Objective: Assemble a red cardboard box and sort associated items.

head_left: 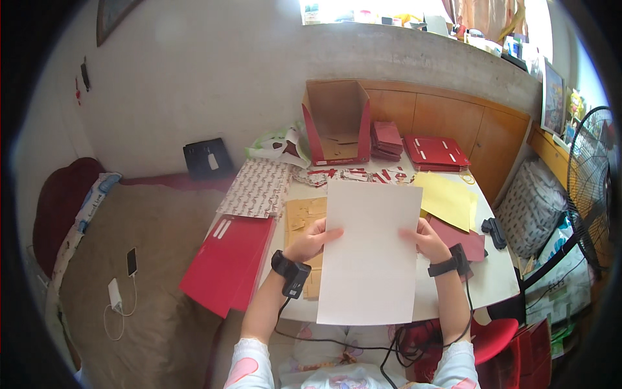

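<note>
A large white sheet of paper or thin card [369, 279] is held up in front of me, over the table's near edge. My left hand [308, 241] grips its left edge, thumb on the face towards me. On the opposite edge my right hand [429, 242] pinches it the same way; the other fingers of both hands are largely hidden. Behind the sheet lies brown card [304, 217], partly covered. Red cardboard sheets [227, 259] and a patterned sheet [258, 185] are to the left. To the right are yellow sheets [447, 198] and dark pink card [461, 241].
An open red box [337, 155], a stack of dark red pieces [387, 139] and red slotted panels [437, 152] stand at the table's back. A black object [494, 233] lies at the right edge. Cables [363, 348] hang from my wrists. A fan [589, 181] stands right.
</note>
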Demonstrator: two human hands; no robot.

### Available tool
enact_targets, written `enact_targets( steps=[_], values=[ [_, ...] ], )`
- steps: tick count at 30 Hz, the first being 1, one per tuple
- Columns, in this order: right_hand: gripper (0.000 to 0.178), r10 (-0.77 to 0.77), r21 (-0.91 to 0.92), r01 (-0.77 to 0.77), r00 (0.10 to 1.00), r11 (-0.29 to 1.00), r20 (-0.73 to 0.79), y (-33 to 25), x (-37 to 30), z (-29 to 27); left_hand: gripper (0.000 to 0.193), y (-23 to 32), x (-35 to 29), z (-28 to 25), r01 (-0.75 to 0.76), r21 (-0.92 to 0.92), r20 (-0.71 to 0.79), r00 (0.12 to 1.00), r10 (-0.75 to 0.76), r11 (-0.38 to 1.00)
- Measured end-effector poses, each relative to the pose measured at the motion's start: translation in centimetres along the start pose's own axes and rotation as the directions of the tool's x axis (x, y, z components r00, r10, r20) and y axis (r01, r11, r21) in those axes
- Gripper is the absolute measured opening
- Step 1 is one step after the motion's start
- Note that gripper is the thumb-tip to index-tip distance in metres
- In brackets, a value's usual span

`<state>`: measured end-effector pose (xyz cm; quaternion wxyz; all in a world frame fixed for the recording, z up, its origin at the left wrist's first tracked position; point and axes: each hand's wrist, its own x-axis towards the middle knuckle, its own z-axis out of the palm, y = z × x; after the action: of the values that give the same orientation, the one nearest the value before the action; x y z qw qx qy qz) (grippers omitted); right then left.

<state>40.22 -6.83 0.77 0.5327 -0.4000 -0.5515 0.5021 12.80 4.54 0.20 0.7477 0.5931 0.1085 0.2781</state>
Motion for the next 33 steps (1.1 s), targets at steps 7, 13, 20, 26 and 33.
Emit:
enact_targets(
  steps=[7,13,20,26,33],
  values=[
    [0.019,0.093,0.182,-0.095,0.995,0.979,0.019,0.8,-0.9,-0.3,0.032,-1.5,-0.9,-2.6,0.095,-0.093,0.146,0.986,-0.081,0.991],
    [0.034,-0.108,-0.032,0.116,0.979,0.993,0.175,0.5,-0.6,-1.7,0.031,-0.4,-0.8,-0.8,0.102,-0.071,0.239,0.968,-0.082,0.992],
    [0.047,0.002,-0.119,0.016,0.989,0.993,0.147,-0.3,-1.3,-1.9,0.046,-0.2,-0.6,-0.8,0.209,-0.292,0.585,0.811,0.001,0.933],
    [0.048,0.074,-0.186,-0.011,0.939,0.983,0.335,-1.4,-1.0,-0.6,0.044,-2.3,-1.1,1.5,0.315,0.243,0.321,0.866,-0.383,0.917],
    [0.046,0.097,-0.153,-0.03,0.885,0.988,0.456,-0.4,-0.7,-0.9,0.041,-1.5,-0.7,5.0,0.407,0.448,0.406,0.7,-0.587,0.796]
  ],
)
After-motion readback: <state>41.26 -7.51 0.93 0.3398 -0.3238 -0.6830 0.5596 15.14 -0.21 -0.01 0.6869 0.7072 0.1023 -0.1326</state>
